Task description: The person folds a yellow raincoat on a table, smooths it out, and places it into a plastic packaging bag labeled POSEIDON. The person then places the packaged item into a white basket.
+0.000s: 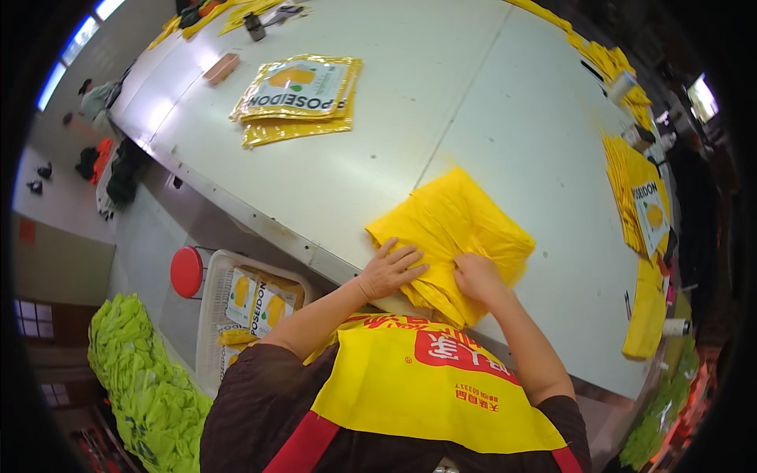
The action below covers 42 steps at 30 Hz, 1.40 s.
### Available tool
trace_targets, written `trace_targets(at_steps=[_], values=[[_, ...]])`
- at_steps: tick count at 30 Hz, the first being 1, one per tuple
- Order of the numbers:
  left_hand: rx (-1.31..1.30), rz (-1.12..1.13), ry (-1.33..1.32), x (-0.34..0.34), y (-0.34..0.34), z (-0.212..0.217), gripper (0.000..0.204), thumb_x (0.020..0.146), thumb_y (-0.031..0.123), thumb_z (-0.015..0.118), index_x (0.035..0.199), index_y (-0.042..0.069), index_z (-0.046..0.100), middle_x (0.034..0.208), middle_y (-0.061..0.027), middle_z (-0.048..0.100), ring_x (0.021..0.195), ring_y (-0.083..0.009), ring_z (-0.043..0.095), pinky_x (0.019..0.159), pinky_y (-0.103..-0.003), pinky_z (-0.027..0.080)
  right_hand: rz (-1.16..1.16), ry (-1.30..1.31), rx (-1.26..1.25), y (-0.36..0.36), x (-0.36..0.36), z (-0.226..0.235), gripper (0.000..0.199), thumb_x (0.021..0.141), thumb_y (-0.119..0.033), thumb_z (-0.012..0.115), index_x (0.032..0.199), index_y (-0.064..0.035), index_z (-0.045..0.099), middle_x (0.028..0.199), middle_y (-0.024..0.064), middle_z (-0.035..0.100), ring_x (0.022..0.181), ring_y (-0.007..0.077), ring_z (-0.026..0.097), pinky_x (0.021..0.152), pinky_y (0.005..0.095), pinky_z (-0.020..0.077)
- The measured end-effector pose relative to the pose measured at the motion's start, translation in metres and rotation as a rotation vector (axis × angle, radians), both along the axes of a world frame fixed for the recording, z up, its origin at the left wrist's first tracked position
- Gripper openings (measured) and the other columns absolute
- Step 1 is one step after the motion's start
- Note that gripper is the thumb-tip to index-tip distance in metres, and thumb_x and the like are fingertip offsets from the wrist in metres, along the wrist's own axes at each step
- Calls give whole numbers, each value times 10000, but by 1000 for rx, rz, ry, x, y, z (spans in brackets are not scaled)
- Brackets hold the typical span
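Note:
In front of me, at the near edge of the table, lies a folded yellow garment (473, 217) with creases running across it. My left hand (392, 270) rests on its left near side, fingers stretched out over the fabric. My right hand (476, 277) is closed on the cloth near the middle of its near half, with the fingertips turned down and partly hidden. One near corner of the garment hangs toward my yellow apron (418, 386).
Flat yellow packages (296, 91) lie farther left on the white table (378, 102), beside a pinkish block (221, 69). More yellow garments (631, 197) line the right edge. Below left stand a white basket (209, 331) of packages, a red stool (187, 272) and a lime-green fabric heap (142, 378).

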<state>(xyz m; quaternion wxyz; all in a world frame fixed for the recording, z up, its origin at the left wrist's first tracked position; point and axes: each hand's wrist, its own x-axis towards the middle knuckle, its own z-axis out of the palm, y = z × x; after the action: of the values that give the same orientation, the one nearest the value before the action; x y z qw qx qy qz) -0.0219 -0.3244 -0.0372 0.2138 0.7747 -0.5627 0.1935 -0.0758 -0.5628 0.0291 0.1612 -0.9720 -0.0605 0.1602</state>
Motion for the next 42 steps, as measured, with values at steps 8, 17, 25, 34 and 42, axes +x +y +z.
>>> trace_targets(at_steps=[8,17,25,34,42], values=[[-8,-52,-68,27,16,-14,398,845,191,483,1243,193,492,1271,-46,505,1193,-208,462,1039,-503,242,-435,-172,-44,-83,98,23,570,732,-341,714,1181,-30,553,1105,134,622,989,246,604,829,354,487],[-56,-295,-39,67,9,23,253,840,186,500,1091,161,517,1306,-82,486,1234,-255,435,1006,-445,322,-598,716,884,-90,107,-10,546,758,-233,685,1214,16,519,1125,103,598,985,225,584,862,354,473],[516,-278,604,106,-65,70,248,693,297,665,823,87,648,818,-129,665,784,-318,633,695,-409,496,-391,280,415,11,95,52,504,729,-281,644,1104,37,535,988,183,635,930,257,611,803,340,470],[590,-502,986,142,-82,66,412,722,354,675,1056,114,662,1048,-126,646,926,-272,611,795,-366,479,-312,202,-3,42,88,63,777,538,-318,806,1163,-10,462,1050,200,595,963,343,589,816,395,482],[-110,541,354,338,25,22,231,739,172,647,956,93,645,884,-122,645,864,-269,610,743,-408,479,-708,351,710,-67,34,16,643,621,-53,728,1210,-3,474,1106,94,596,1002,231,583,867,335,468]])
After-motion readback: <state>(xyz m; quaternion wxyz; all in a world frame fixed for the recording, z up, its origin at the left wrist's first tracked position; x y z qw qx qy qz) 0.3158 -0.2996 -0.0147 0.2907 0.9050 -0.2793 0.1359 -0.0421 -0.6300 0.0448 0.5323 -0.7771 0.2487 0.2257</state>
